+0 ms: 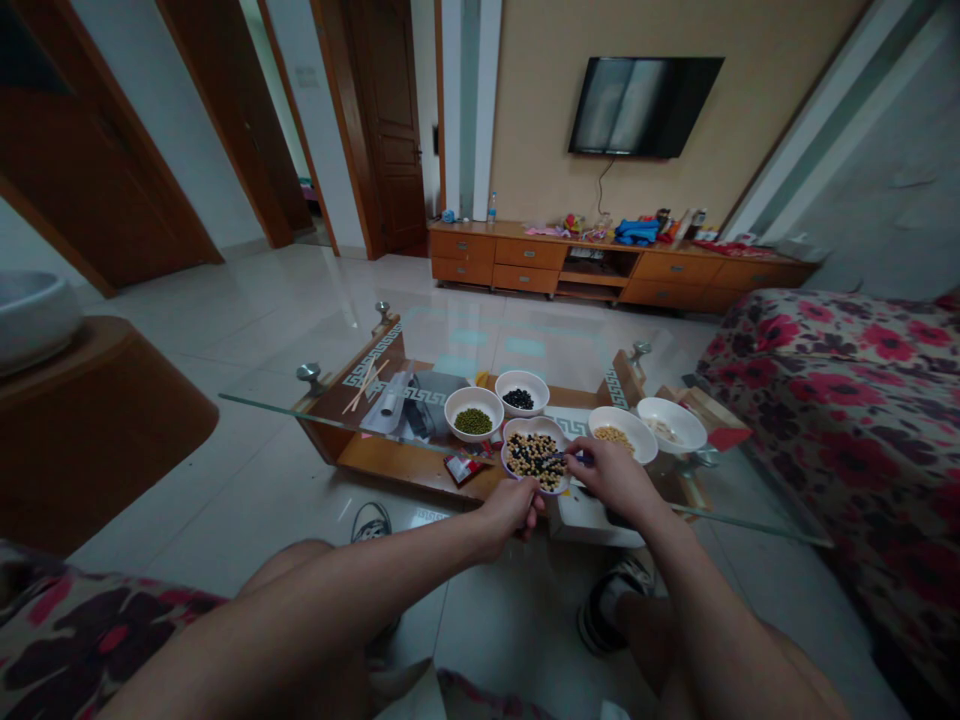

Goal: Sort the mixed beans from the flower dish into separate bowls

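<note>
A white bowl (537, 424) of mixed black beans and yellow soybeans sits near the front edge of the glass table. My left hand (514, 515) is closed on the bowl's near rim. Over the bowl's right side, my right hand (609, 474) pinches a thin dark purple utensil (556, 457); its tip is among the beans and its exact kind is unclear. Behind stand a bowl of green mung beans (474, 421) and a bowl of black beans (517, 399). To the right are a bowl of soybeans (613, 437) and a bowl with a few pale pieces (664, 429).
The glass coffee table (270, 408) has chopsticks (364, 388) at its left. A red packet (463, 468) and a white box (589, 522) show near the front. A flowered sofa (847, 400) stands at right, a TV cabinet (525, 255) beyond.
</note>
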`<state>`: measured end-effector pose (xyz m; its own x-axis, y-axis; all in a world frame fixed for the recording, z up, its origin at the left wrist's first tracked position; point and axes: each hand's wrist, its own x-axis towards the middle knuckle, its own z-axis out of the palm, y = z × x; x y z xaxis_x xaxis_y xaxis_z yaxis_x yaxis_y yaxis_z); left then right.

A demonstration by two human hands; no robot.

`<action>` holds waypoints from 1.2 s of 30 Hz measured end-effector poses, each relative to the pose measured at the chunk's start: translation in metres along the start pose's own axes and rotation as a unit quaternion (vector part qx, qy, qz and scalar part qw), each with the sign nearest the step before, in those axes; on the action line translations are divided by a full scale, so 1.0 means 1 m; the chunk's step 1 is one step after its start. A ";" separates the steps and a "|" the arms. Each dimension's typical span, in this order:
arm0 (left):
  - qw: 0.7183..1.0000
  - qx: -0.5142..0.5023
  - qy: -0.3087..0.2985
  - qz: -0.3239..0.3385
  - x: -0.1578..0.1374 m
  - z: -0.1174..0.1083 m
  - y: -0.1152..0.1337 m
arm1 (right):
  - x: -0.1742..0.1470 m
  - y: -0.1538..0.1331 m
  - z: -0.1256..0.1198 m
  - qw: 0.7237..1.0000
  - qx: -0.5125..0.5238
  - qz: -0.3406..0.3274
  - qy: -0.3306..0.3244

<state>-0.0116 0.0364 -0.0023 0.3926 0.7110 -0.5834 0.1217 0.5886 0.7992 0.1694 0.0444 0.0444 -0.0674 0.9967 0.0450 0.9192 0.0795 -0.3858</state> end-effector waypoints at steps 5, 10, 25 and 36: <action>1.000 0.002 0.003 -0.002 0.001 0.000 -0.001 | -0.001 0.009 -0.008 0.995 -0.014 0.049 0.088; 1.000 -0.001 -0.003 0.003 0.002 0.000 -0.002 | -0.005 0.018 -0.023 0.969 -0.055 0.146 0.192; 1.000 -0.005 -0.004 0.006 0.003 -0.001 -0.002 | -0.013 0.018 -0.033 0.937 -0.080 0.247 0.234; 1.000 -0.011 -0.007 0.009 0.005 -0.001 -0.004 | -0.006 0.019 -0.014 0.995 -0.035 0.065 0.073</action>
<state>-0.0108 0.0379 -0.0089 0.4066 0.7163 -0.5670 0.0945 0.5844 0.8060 0.1927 0.0397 0.0501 0.1063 0.9851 0.1349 0.9413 -0.0559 -0.3330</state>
